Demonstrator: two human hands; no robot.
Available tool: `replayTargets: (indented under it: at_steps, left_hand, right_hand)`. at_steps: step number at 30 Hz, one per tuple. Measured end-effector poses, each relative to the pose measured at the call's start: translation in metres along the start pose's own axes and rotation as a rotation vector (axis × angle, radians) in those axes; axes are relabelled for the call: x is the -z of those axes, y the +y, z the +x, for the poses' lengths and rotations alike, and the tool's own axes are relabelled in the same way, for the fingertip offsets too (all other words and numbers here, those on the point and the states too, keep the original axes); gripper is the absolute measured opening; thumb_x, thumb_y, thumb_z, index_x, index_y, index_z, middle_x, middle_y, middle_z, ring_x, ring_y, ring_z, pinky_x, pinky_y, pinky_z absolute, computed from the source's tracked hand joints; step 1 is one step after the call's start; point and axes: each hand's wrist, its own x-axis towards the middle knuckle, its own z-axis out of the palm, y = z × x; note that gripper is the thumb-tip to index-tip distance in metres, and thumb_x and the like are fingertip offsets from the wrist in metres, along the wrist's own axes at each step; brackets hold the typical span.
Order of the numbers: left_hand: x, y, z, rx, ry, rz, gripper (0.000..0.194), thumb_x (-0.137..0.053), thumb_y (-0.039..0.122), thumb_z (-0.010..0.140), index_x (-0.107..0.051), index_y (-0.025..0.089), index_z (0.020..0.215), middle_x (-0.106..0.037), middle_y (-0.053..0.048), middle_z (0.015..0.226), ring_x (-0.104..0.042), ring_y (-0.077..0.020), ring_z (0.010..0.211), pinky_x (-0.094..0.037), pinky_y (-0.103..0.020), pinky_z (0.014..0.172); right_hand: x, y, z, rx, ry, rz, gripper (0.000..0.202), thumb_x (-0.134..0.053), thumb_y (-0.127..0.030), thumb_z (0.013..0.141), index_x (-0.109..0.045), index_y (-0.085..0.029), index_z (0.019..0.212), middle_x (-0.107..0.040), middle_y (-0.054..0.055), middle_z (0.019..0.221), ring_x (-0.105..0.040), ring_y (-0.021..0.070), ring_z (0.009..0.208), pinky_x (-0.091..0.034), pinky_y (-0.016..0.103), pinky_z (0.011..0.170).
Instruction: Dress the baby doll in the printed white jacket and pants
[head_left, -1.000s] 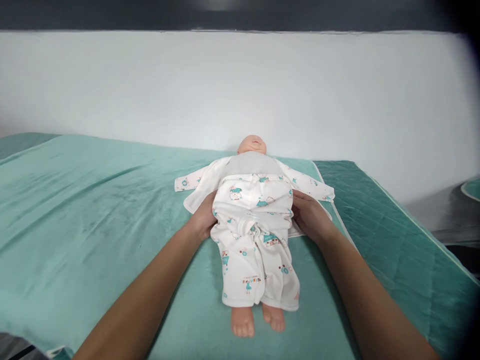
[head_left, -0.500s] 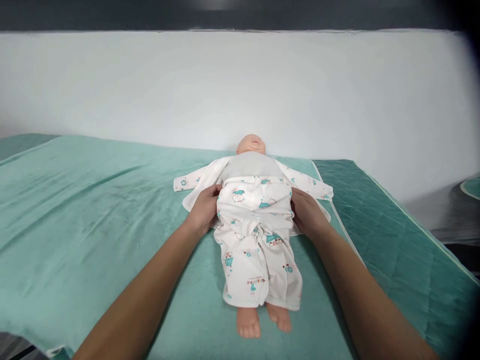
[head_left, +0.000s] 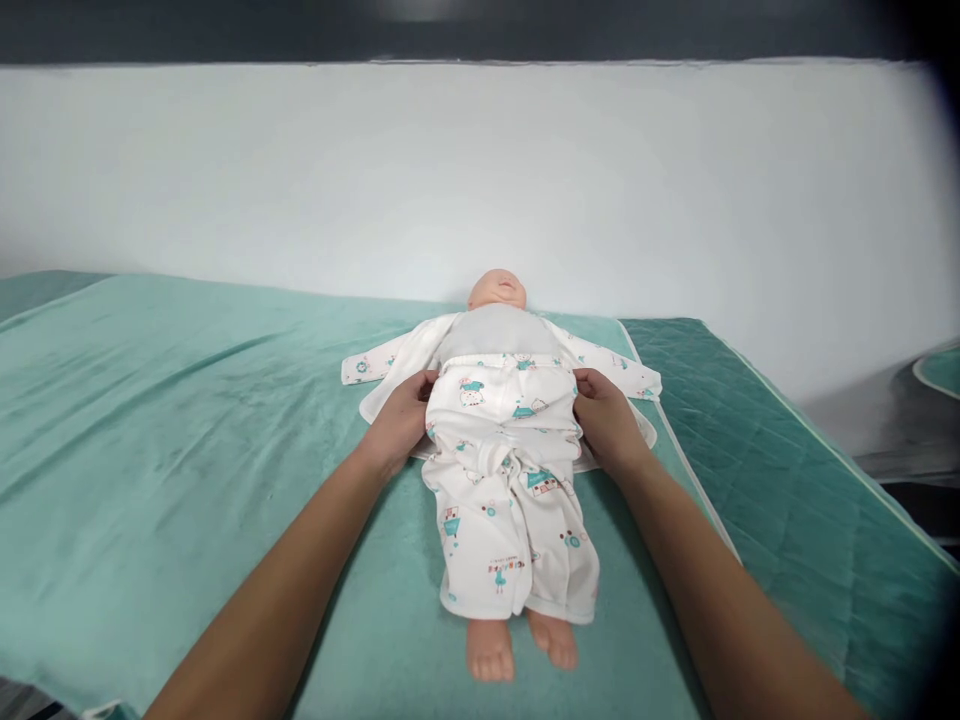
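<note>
A baby doll (head_left: pixel 498 288) lies on its back, head at the far end and bare feet toward me. White patterned pants (head_left: pixel 504 420) cover it from the waist to the ankles. A white patterned jacket (head_left: pixel 615 368) lies spread open under its grey-white torso, sleeves out to both sides. My left hand (head_left: pixel 401 420) is closed at the left side of the pants' waist, and my right hand (head_left: pixel 606 415) is closed at the right side. The fingertips of both hands are partly hidden by the cloth.
A light green sheet (head_left: pixel 187 450) lies under the doll. To the right is a darker green quilted mat (head_left: pixel 765 480) with a pale edge. A white wall (head_left: pixel 480 170) stands behind the doll's head.
Both hands remain at the sides of the pants' waist, with the right fingers now bent more tightly. The whole view has shifted slightly, and the doll appears a little further left.
</note>
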Motion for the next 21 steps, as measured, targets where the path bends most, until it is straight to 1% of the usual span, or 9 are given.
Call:
replayTargets:
  at_steps: [2,4,7,9,12,14,17,19,21]
  left_hand:
    - [0.0,0.0,0.001,-0.03,0.078,0.006,0.03,-0.069,0.014,0.064,-0.065,0.021,0.094,-0.063,0.002,0.073,-0.056,-0.0134,0.068,-0.045,-0.025,0.068]
    - [0.002,-0.001,0.003,-0.1,0.183,0.011,0.03,-0.07,0.013,0.064,-0.063,0.021,0.093,-0.065,0.001,0.083,-0.057,-0.0123,0.073,-0.044,-0.022,0.067]
    - [0.004,-0.002,0.006,-0.214,0.275,-0.012,0.022,-0.072,0.023,0.071,-0.065,0.021,0.091,-0.065,0.0,0.089,-0.058,-0.0124,0.078,-0.043,-0.022,0.069]
    - [0.003,-0.001,0.005,-0.257,0.271,-0.022,0.02,-0.071,0.031,0.075,-0.068,0.021,0.091,-0.067,-0.001,0.089,-0.06,-0.0145,0.083,-0.045,-0.024,0.075]
    - [0.0,0.004,0.001,-0.286,0.241,0.058,0.021,-0.069,0.037,0.079,-0.073,0.022,0.093,-0.07,-0.003,0.096,-0.06,-0.018,0.091,-0.045,-0.027,0.083]
    - [-0.002,0.007,-0.002,-0.345,0.252,0.138,0.019,-0.065,0.037,0.082,-0.074,0.024,0.093,-0.07,-0.003,0.099,-0.06,-0.0191,0.096,-0.045,-0.028,0.087]
    - [-0.005,0.009,-0.001,-0.478,0.274,0.202,0.017,-0.063,0.034,0.085,-0.074,0.024,0.092,-0.068,-0.003,0.102,-0.059,-0.0191,0.101,-0.043,-0.029,0.092]
    - [-0.005,0.009,0.002,-0.514,0.23,0.207,0.017,-0.063,0.034,0.085,-0.074,0.024,0.094,-0.066,-0.003,0.104,-0.058,-0.0186,0.1,-0.044,-0.028,0.091]
    - [-0.004,0.008,0.005,-0.51,0.174,0.194,0.018,-0.064,0.034,0.084,-0.074,0.024,0.096,-0.064,-0.003,0.107,-0.059,-0.018,0.1,-0.044,-0.028,0.089]
  right_hand:
    - [0.0,-0.001,0.001,0.041,0.018,-0.033,0.016,-0.065,-0.029,0.074,-0.063,-0.026,0.09,-0.073,-0.001,0.087,-0.058,0.0152,0.063,-0.041,0.026,0.055]
    - [0.001,0.0,0.003,0.029,0.018,-0.035,0.017,-0.065,-0.031,0.075,-0.064,-0.026,0.09,-0.073,-0.001,0.085,-0.056,0.0144,0.06,-0.04,0.026,0.053]
    - [0.002,0.004,0.006,-0.045,-0.004,0.008,0.02,-0.066,-0.033,0.072,-0.065,-0.024,0.09,-0.073,0.0,0.081,-0.054,0.0138,0.055,-0.038,0.026,0.049]
    - [0.003,0.007,0.009,-0.053,-0.003,-0.018,0.022,-0.065,-0.034,0.071,-0.068,-0.024,0.09,-0.073,0.0,0.079,-0.054,0.0145,0.055,-0.038,0.026,0.049]
    - [0.004,0.012,0.013,0.007,0.02,-0.15,0.024,-0.062,-0.034,0.072,-0.072,-0.023,0.091,-0.074,0.001,0.079,-0.059,0.018,0.065,-0.041,0.027,0.054]
    - [0.004,0.012,0.015,0.033,0.031,-0.214,0.024,-0.06,-0.033,0.073,-0.074,-0.023,0.09,-0.074,0.001,0.079,-0.06,0.0204,0.072,-0.043,0.028,0.059]
    - [0.001,0.009,0.014,0.03,0.054,-0.265,0.023,-0.059,-0.034,0.073,-0.073,-0.022,0.087,-0.073,0.001,0.079,-0.061,0.0225,0.077,-0.045,0.031,0.065]
    - [-0.002,0.005,0.01,0.056,0.073,-0.295,0.021,-0.058,-0.034,0.076,-0.071,-0.022,0.087,-0.072,0.002,0.083,-0.061,0.0231,0.082,-0.046,0.032,0.07]
    - [-0.004,0.0,0.006,0.148,0.097,-0.295,0.021,-0.058,-0.033,0.079,-0.068,-0.023,0.093,-0.071,0.004,0.092,-0.061,0.0229,0.088,-0.047,0.034,0.076]
